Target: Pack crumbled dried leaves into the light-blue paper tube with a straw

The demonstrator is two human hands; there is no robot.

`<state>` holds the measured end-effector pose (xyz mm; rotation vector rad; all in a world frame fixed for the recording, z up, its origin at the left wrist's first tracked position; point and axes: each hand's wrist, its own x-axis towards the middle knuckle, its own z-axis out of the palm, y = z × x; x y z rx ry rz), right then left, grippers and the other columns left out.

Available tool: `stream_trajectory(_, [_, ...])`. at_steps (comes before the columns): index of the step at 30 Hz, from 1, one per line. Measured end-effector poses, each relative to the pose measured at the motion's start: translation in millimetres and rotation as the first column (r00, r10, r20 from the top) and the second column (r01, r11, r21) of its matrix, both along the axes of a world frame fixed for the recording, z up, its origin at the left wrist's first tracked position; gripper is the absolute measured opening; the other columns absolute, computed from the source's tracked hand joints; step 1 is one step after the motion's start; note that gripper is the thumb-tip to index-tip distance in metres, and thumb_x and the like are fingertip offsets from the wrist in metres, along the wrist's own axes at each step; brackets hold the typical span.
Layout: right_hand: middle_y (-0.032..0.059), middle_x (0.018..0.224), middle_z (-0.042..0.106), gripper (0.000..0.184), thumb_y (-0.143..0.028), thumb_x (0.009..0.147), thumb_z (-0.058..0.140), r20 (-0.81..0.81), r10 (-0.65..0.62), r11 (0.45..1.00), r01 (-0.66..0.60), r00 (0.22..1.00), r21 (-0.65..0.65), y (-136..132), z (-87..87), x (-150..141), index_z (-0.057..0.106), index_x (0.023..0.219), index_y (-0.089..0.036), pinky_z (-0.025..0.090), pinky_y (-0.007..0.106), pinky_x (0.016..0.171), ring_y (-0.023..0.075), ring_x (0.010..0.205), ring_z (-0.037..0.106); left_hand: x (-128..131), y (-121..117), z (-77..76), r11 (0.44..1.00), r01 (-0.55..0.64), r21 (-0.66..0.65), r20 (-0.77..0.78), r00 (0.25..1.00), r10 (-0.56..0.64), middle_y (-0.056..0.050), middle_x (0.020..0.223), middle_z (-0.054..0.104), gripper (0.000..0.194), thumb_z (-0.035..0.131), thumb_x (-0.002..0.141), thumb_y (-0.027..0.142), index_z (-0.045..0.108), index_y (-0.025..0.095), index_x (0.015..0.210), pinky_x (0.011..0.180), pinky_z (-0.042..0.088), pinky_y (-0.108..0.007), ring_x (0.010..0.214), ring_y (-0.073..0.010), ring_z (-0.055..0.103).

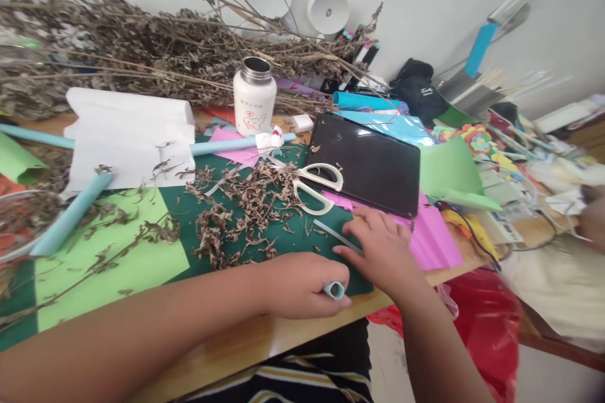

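Observation:
My left hand [302, 283] reaches across from the left, closed around a light blue rolled paper tube [334, 290]; its open end points towards me. Beside it, my right hand [382, 252] lies low over the mat's edge, fingers spread. A thin whitish translucent stick [331, 231] runs between its thumb and forefinger; I cannot tell if they touch it. Crumbled dry leaves [250, 201] are heaped on the green cutting mat [302, 245]. White-handled scissors [316, 184] lie at the heap's right, their blades partly hidden by leaves.
A black tablet [366, 160] lies behind my right hand, over pink paper [432, 236]. Behind the leaves stands an uncapped white bottle [255, 101]. At left are white paper [132, 138], green paper [155, 252] and a blue tube [73, 214]. Dried branches [142, 44] line the wall.

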<state>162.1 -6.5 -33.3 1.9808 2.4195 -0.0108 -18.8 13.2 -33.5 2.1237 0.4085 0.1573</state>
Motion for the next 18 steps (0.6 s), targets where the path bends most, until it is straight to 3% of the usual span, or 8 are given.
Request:
stream_trajectory(4, [0.0063, 0.106, 0.048, 0.013, -0.034, 0.073, 0.053, -0.086, -0.073, 0.992, 0.063, 0.994, -0.113, -4.3, -7.1, 4.9, 0.052, 0.077, -0.022, 0.032, 0.047, 0.075, 0.0281, 0.101, 0.04, 0.3, 0.9, -0.2, 1.0, 0.001, -0.007, -0.026, 1.0, -0.001, 0.004, 0.057, 0.04, 0.021, 0.042, 0.078, 0.029, 0.033, 0.018, 0.064, 0.051, 0.03, -0.018, 0.054, -0.0095, 0.039])
stream_trajectory(7, [0.006, 0.101, 0.05, 0.008, -0.028, 0.073, 0.051, -0.173, -0.124, 0.987, 0.102, 0.977, -0.127, -5.5, -8.1, 10.7, 0.052, 0.071, -0.021, 0.031, 0.049, 0.077, 0.0283, 0.098, 0.042, 0.9, 1.0, -2.0, 1.0, 0.005, -0.018, -0.019, 1.0, -0.006, 0.004, 0.058, 0.04, 0.021, 0.041, 0.079, 0.031, 0.034, 0.018, 0.064, 0.051, 0.031, -0.018, 0.055, -0.0095, 0.039])
stream_trajectory(10, [0.0058, 0.096, 0.054, 0.01, -0.025, 0.078, 0.043, -0.238, -0.133, 0.985, 0.102, 0.962, -0.138, -2.5, 0.5, 17.5, 0.05, 0.073, -0.021, 0.036, 0.042, 0.075, 0.0235, 0.091, 0.048, 1.1, 0.6, -4.3, 1.0, 0.001, -0.02, 0.009, 1.0, -0.001, 0.004, 0.058, 0.041, 0.02, 0.04, 0.08, 0.03, 0.034, 0.018, 0.065, 0.051, 0.031, -0.018, 0.055, -0.0092, 0.039])
stream_trajectory(12, [0.0043, 0.085, 0.057, 0.013, -0.026, 0.082, 0.037, -0.384, -0.168, 0.983, 0.124, 0.908, -0.137, 0.5, 12.0, 20.4, 0.047, 0.077, -0.02, 0.04, 0.035, 0.069, 0.0177, 0.079, 0.052, 1.3, 0.4, -5.0, 1.0, 0.005, -0.02, 0.027, 1.0, -0.004, 0.004, 0.059, 0.041, 0.02, 0.04, 0.08, 0.029, 0.034, 0.018, 0.065, 0.05, 0.03, -0.018, 0.055, -0.0089, 0.039])
stream_trajectory(13, [0.0024, 0.077, 0.057, 0.013, -0.026, 0.083, 0.035, -0.516, -0.169, 0.985, 0.127, 0.84, -0.115, 1.3, 18.7, 20.5, 0.046, 0.078, -0.021, 0.041, 0.032, 0.065, 0.0153, 0.072, 0.053, 1.5, 0.4, -4.9, 1.0, 0.006, -0.021, 0.035, 0.999, -0.006, 0.004, 0.059, 0.041, 0.02, 0.04, 0.08, 0.029, 0.034, 0.018, 0.065, 0.05, 0.03, -0.018, 0.054, -0.0088, 0.039])
stream_trajectory(14, [0.0001, 0.07, 0.055, 0.01, -0.026, 0.083, 0.036, -0.676, -0.144, 0.989, 0.133, 0.723, -0.069, 1.1, 25.5, 19.6, 0.045, 0.079, -0.021, 0.042, 0.03, 0.061, 0.0136, 0.065, 0.052, 1.6, 0.5, -4.6, 1.0, 0.007, -0.021, 0.04, 0.999, -0.006, 0.004, 0.059, 0.041, 0.02, 0.04, 0.08, 0.028, 0.034, 0.018, 0.064, 0.05, 0.03, -0.018, 0.055, -0.0087, 0.039])
stream_trajectory(16, [-0.0044, 0.058, 0.046, 0.003, -0.027, 0.081, 0.041, -0.929, 0.057, 0.978, 0.166, 0.366, 0.125, -4.1, 38.0, 15.3, 0.043, 0.08, -0.025, 0.04, 0.027, 0.054, 0.0112, 0.053, 0.047, 1.9, 0.7, -3.6, 1.0, 0.01, -0.024, 0.038, 0.999, -0.009, 0.004, 0.059, 0.04, 0.02, 0.04, 0.08, 0.028, 0.034, 0.018, 0.064, 0.049, 0.029, -0.018, 0.054, -0.0086, 0.038])
stream_trajectory(18, [-0.0059, 0.053, 0.037, 0.004, -0.034, 0.079, 0.042, -0.958, 0.267, 0.934, 0.216, 0.101, 0.283, -17.1, 47.3, 9.9, 0.044, 0.08, -0.031, 0.036, 0.024, 0.046, 0.0098, 0.045, 0.038, 2.2, 0.8, -2.6, 1.0, 0.016, -0.024, 0.025, 1.0, -0.016, 0.004, 0.058, 0.04, 0.021, 0.039, 0.08, 0.027, 0.034, 0.018, 0.063, 0.049, 0.029, -0.017, 0.054, -0.0085, 0.037])
